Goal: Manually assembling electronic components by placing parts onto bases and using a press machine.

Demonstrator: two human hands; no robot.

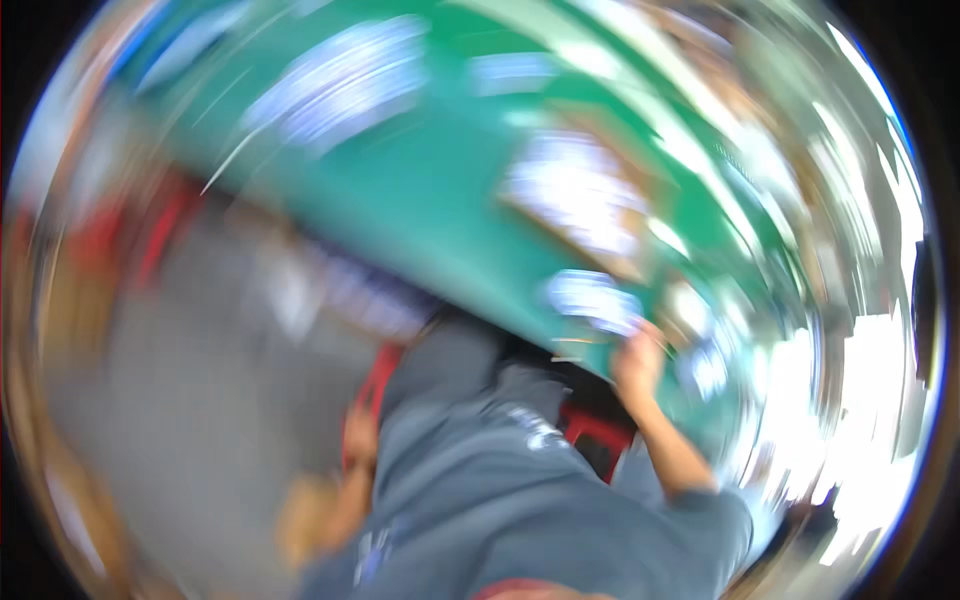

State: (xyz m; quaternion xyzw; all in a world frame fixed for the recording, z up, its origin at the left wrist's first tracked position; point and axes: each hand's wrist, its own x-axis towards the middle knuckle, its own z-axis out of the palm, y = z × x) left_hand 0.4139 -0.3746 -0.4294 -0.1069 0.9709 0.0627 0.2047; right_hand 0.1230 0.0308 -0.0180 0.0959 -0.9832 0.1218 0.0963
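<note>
The whole picture is smeared by motion. My right hand (638,365) is at the near edge of the green table (400,210), its fingertips at a small whitish-blue bundle (592,298). Whether they hold it or only touch it is lost in the blur. Down at my left side, my left hand (361,438) is beside the red edge of what looks like a seat (380,375). Its fingers are too blurred to show their shape.
Beyond the bundle stands an open brown box (625,262) with whitish pieces in it. More pale piles (345,80) lie farther back on the table. To my left is grey floor (220,380), with red objects (160,230) at its far side.
</note>
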